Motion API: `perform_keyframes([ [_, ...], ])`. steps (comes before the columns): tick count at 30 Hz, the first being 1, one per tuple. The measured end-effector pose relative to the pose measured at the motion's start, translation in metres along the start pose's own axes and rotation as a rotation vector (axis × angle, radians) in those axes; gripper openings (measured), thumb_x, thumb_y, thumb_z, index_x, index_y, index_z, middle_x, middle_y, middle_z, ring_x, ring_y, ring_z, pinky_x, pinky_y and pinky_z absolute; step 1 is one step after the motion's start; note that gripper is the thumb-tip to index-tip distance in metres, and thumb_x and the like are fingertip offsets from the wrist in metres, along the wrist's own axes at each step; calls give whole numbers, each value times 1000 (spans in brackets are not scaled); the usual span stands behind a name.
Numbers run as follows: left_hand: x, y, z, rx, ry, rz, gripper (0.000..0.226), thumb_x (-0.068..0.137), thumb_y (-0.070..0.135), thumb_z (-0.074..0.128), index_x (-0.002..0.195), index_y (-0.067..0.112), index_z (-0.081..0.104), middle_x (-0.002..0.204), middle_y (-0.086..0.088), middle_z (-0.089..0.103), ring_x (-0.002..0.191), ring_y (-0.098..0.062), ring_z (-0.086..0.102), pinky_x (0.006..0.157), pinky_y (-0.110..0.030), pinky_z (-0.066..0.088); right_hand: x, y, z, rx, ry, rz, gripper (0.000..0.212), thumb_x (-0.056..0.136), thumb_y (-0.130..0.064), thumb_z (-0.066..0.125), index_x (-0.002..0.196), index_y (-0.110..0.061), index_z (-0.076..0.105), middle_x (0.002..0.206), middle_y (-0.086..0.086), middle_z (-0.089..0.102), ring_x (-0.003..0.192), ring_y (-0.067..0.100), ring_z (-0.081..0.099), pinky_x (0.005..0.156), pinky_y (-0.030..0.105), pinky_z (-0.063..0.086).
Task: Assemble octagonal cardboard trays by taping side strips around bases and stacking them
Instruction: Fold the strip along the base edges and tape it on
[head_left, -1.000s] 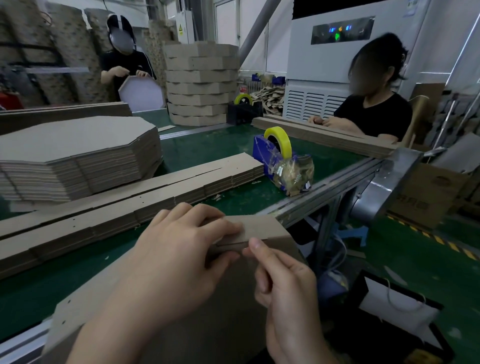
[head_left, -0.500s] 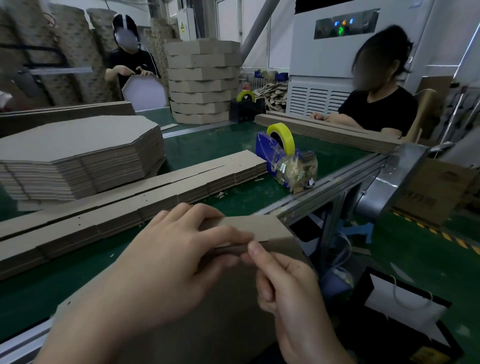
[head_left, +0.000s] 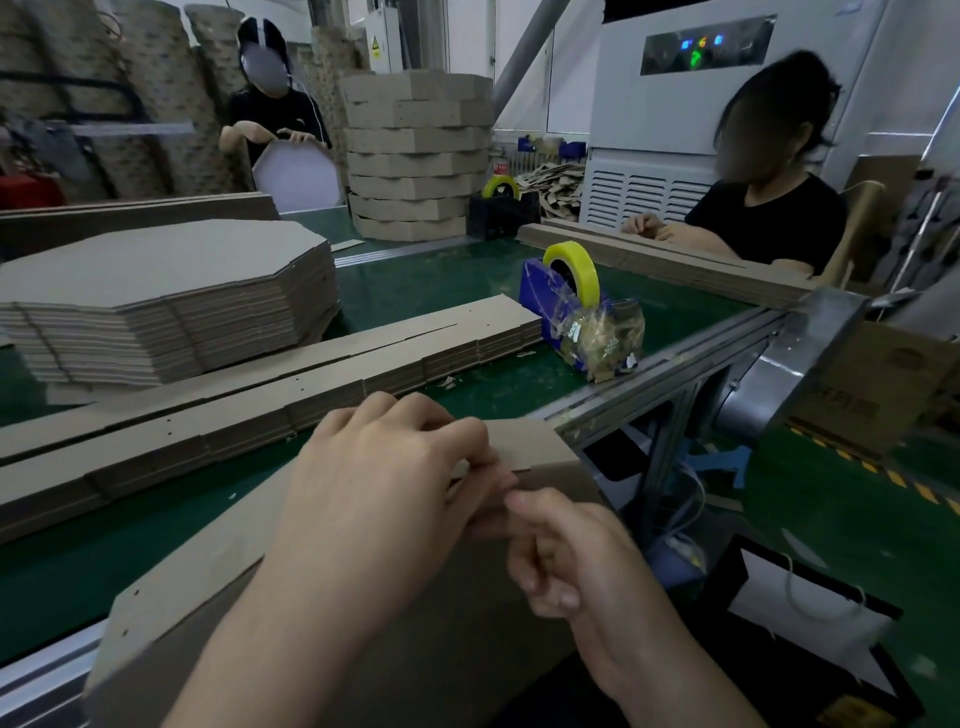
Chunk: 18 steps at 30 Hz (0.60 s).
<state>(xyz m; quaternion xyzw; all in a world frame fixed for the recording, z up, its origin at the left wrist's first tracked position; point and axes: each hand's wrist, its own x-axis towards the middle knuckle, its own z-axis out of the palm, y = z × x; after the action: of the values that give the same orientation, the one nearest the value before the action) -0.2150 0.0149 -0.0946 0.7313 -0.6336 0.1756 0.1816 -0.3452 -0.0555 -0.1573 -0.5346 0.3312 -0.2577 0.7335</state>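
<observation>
A brown cardboard tray (head_left: 218, 597) stands tilted at the near edge of the green belt, its side strip (head_left: 535, 441) rising along the top. My left hand (head_left: 384, 493) grips that strip at a corner, fingers curled over its top edge. My right hand (head_left: 566, 551) sits just below and right, its fingers curled, the forefinger tip pressed against the strip beside my left thumb. A stack of flat octagonal bases (head_left: 161, 296) lies at the left. Piles of flat side strips (head_left: 260, 400) run across the belt. A blue tape dispenser with a yellow roll (head_left: 571, 291) stands to the right.
Finished trays are stacked tall (head_left: 415, 156) at the back. One person (head_left: 270, 104) at the back holds a white octagon; another person (head_left: 769, 208) sits at the right behind more strips (head_left: 660, 260). A second dispenser (head_left: 501, 205) stands behind. The belt's metal rail (head_left: 675, 374) runs on the right.
My right forefinger has slid slightly along the strip's joint and the right hand has curled tighter. My left hand keeps its grip. The view has shifted a little.
</observation>
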Motion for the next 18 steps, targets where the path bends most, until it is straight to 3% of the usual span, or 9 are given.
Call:
perform_keyframes([
  [3, -5, -5, 1, 31, -11, 14, 23, 85, 53, 59, 78, 34, 70, 86, 5, 67, 75, -25, 64, 60, -34, 45, 2, 15, -3, -24, 127, -29, 44, 91, -29, 51, 60, -9, 75, 44, 3, 40, 36, 9, 27, 38, 19, 20],
  [7, -12, -7, -1, 120, -59, 17, 32, 83, 56, 50, 93, 35, 73, 91, 2, 67, 79, -25, 65, 61, -35, 49, 4, 23, -14, 61, 576, -547, 23, 81, -27, 56, 74, -31, 77, 51, -8, 42, 47, 4, 38, 45, 15, 31],
  [10, -17, -5, -6, 194, -115, 32, 43, 77, 54, 46, 106, 36, 72, 95, -2, 66, 82, -27, 64, 64, -38, 51, 4, 25, -14, -78, 519, -706, 36, 82, -22, 52, 95, -47, 73, 62, -11, 46, 53, 0, 39, 50, 12, 32],
  [13, -15, -5, -13, 191, -132, 46, 41, 71, 52, 72, 110, 39, 70, 96, -3, 67, 82, -29, 65, 77, -46, 52, 3, 27, -11, -203, 491, -772, 40, 82, -18, 52, 107, -45, 67, 61, -10, 42, 55, 0, 40, 52, 11, 31],
  [15, -7, 7, -23, 227, -234, 35, 51, 75, 63, 59, 124, 49, 56, 113, 2, 62, 101, -25, 61, 100, -45, 41, 1, 26, -13, -214, 463, -812, 36, 82, -22, 54, 109, -42, 68, 62, -10, 41, 56, -1, 41, 53, 11, 31],
  [16, -2, 13, -24, 247, -269, 31, 54, 81, 68, 46, 133, 53, 41, 124, 8, 52, 113, -20, 52, 102, -37, 35, -1, 24, -15, -230, 447, -841, 33, 82, -26, 53, 108, -37, 70, 63, -10, 43, 57, -1, 42, 54, 11, 32],
  [18, 0, 25, -22, 212, -202, 48, 55, 86, 70, 32, 138, 53, 22, 130, 14, 38, 120, -14, 40, 79, -29, 31, -4, 18, -24, -262, 469, -887, 32, 84, -32, 48, 99, -28, 77, 64, -10, 49, 60, 0, 48, 56, 12, 36],
])
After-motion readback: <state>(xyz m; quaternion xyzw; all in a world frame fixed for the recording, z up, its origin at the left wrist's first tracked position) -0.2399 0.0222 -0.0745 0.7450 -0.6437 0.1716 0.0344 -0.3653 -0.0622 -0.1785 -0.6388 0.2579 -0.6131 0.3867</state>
